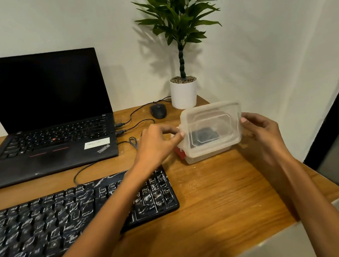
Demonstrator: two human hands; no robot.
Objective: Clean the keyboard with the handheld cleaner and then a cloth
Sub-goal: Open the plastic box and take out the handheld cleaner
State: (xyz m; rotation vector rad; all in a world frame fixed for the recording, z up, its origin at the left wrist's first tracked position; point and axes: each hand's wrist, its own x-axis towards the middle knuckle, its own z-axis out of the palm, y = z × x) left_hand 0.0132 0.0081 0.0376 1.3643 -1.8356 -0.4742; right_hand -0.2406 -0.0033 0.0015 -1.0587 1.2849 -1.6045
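A black keyboard (47, 220) streaked with white dust lies at the front left of the wooden desk (215, 197). Both hands hold a translucent plastic lid (212, 128), tilted up above a clear container (208, 155) with red clips. My left hand (155, 145) pinches the lid's left edge; its forearm crosses over the keyboard's right end. My right hand (261, 132) grips the lid's right edge. Something dark shows through the lid; I cannot tell what it is.
An open black laptop (46, 122) with a dark screen stands behind the keyboard. A black mouse (158, 111) and its cables lie near a white potted plant (183, 92) at the back. The desk's right edge runs close to the container.
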